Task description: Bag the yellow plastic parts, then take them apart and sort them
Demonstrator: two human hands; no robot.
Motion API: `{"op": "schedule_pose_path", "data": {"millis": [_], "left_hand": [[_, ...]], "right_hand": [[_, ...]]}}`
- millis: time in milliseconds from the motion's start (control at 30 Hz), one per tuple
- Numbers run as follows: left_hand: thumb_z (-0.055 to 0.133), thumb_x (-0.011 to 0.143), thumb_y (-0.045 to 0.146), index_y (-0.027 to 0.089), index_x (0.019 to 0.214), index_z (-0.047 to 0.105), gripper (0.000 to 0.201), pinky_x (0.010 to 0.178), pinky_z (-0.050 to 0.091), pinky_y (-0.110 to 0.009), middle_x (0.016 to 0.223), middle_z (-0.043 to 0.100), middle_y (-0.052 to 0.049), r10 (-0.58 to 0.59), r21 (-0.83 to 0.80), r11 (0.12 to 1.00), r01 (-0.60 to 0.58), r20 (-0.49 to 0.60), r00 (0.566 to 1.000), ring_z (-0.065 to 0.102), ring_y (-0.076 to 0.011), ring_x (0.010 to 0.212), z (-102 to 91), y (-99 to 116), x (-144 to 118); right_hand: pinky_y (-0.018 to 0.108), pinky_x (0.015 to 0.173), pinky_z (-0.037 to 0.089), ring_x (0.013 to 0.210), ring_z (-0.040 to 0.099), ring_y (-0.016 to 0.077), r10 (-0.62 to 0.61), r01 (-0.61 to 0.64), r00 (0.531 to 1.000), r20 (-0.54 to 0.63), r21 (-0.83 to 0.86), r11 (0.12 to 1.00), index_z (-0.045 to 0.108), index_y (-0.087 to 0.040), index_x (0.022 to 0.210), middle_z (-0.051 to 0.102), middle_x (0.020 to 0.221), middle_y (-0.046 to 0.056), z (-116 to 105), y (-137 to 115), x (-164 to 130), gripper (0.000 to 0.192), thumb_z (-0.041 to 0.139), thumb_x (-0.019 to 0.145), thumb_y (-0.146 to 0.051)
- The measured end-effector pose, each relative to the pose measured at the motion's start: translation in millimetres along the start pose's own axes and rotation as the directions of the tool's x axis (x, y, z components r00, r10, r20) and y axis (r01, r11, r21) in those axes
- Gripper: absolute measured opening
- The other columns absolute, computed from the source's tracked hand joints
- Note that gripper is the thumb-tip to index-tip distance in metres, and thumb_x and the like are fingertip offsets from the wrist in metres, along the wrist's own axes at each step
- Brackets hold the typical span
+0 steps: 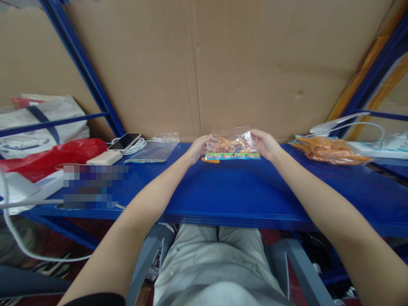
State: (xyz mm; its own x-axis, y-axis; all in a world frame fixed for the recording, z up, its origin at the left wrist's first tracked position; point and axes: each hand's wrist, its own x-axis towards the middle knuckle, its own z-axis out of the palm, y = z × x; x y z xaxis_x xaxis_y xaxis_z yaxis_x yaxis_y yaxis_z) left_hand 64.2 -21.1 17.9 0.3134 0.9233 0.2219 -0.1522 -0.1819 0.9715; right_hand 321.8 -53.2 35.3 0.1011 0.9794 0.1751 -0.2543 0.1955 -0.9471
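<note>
A small clear plastic bag (232, 143) with orange pieces inside and a colourful printed strip along its lower edge stands on the blue shelf (242, 191), close to the cardboard wall. My left hand (200, 148) grips its left side and my right hand (266, 144) grips its right side. One loose orange piece (211, 160) lies on the shelf just under the bag's left corner.
A stack of empty clear bags (153, 149) lies to the left, beside a phone (125, 141) on a white power bank with cable. A red bag (47, 157) sits far left. A pile of orange pieces in plastic (330, 149) lies to the right.
</note>
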Motion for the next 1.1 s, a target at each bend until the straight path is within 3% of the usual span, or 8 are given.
{"op": "schedule_pose_path", "data": {"millis": [100, 233, 333, 467, 567, 700, 867, 1100], "left_hand": [[0.068, 0.09, 0.049, 0.018, 0.095, 0.067, 0.032, 0.055, 0.052, -0.023, 0.073, 0.07, -0.003, 0.05, -0.01, 0.999, -0.052, -0.146, 0.988, 0.065, -0.0135, 0.058, -2.3, 0, 3], [0.068, 0.089, 0.022, 0.022, 0.106, 0.068, 0.017, 0.052, 0.048, -0.019, 0.072, 0.069, 0.002, 0.053, 0.029, 0.998, -0.048, -0.239, 0.97, 0.061, -0.0095, 0.052, -3.1, 2, 3], [0.064, 0.081, 0.006, 0.024, 0.115, 0.066, 0.039, 0.051, 0.048, -0.019, 0.073, 0.07, 0.003, 0.053, 0.046, 0.998, -0.045, -0.185, 0.981, 0.058, -0.0082, 0.048, 0.6, 4, 0], [0.066, 0.079, 0.007, 0.023, 0.125, 0.063, 0.048, 0.051, 0.049, -0.021, 0.078, 0.074, 0.001, 0.03, 0.058, 0.998, -0.023, -0.115, 0.993, 0.058, -0.008, 0.045, 5.6, 4, -5], [0.067, 0.086, 0.016, 0.021, 0.117, 0.065, 0.032, 0.049, 0.048, -0.021, 0.08, 0.075, 0.0, 0.032, 0.055, 0.998, -0.026, -0.108, 0.994, 0.057, -0.0081, 0.043, 7.1, 5, -7], [0.065, 0.094, 0.027, 0.017, 0.094, 0.066, 0.01, 0.042, 0.04, -0.018, 0.062, 0.069, 0.002, 0.048, 0.087, 0.996, -0.032, -0.191, 0.98, 0.051, -0.0069, 0.036, 8.1, 8, -8], [0.069, 0.092, 0.028, 0.018, 0.077, 0.061, 0.019, 0.039, 0.033, -0.017, 0.043, 0.052, 0.008, 0.084, 0.119, 0.991, -0.054, -0.257, 0.963, 0.047, -0.0075, 0.033, 8.1, 8, -6], [0.073, 0.088, 0.041, 0.02, 0.07, 0.05, 0.037, 0.041, 0.037, -0.018, 0.052, 0.056, 0.007, 0.091, 0.058, 0.995, -0.078, -0.259, 0.962, 0.048, -0.0069, 0.036, 5.8, 7, -3]], "right_hand": [[0.029, 0.07, 0.054, 0.065, 0.059, 0.0138, 0.088, -0.084, 0.983, 0.16, -0.036, 0.996, 0.062, -0.02, 0.073, 0.067, 0.073, 0.002, 2, 1, -5, 0.011, 0.059, 0.083, -0.015], [0.029, 0.072, 0.053, 0.065, 0.06, 0.0132, 0.145, -0.13, 0.959, 0.242, -0.077, 0.989, 0.061, -0.019, 0.072, 0.066, 0.071, 0.002, 7, 1, -12, 0.014, 0.056, 0.081, -0.009], [0.027, 0.068, 0.052, 0.068, 0.062, 0.0133, 0.142, -0.128, 0.97, 0.197, -0.079, 0.989, 0.066, -0.018, 0.08, 0.068, 0.076, 0.003, 10, 0, -14, 0.014, 0.056, 0.084, -0.008], [0.026, 0.059, 0.05, 0.061, 0.058, 0.0123, 0.083, -0.08, 0.996, 0.038, -0.063, 0.995, 0.066, -0.018, 0.081, 0.065, 0.072, 0.002, 10, 0, -10, 0.017, 0.054, 0.093, -0.016], [0.028, 0.063, 0.052, 0.061, 0.057, 0.0128, 0.095, -0.094, 0.996, 0.003, -0.089, 0.992, 0.066, -0.018, 0.078, 0.065, 0.07, 0.003, 9, 1, -8, 0.021, 0.054, 0.094, -0.015], [0.028, 0.065, 0.051, 0.061, 0.057, 0.0119, 0.12, -0.112, 0.99, 0.068, -0.122, 0.986, 0.068, -0.016, 0.078, 0.067, 0.072, 0.003, 11, 3, -11, 0.017, 0.058, 0.091, -0.01], [0.026, 0.063, 0.052, 0.055, 0.057, 0.01, 0.113, -0.103, 0.992, 0.064, -0.146, 0.984, 0.067, -0.019, 0.087, 0.066, 0.067, 0.0, 14, 5, -13, 0.014, 0.059, 0.091, -0.008], [0.021, 0.056, 0.05, 0.05, 0.055, 0.0076, 0.127, -0.102, 0.986, 0.11, -0.209, 0.973, 0.064, -0.018, 0.076, 0.063, 0.061, -0.001, 8, 9, -9, 0.016, 0.07, 0.088, -0.011]]}}
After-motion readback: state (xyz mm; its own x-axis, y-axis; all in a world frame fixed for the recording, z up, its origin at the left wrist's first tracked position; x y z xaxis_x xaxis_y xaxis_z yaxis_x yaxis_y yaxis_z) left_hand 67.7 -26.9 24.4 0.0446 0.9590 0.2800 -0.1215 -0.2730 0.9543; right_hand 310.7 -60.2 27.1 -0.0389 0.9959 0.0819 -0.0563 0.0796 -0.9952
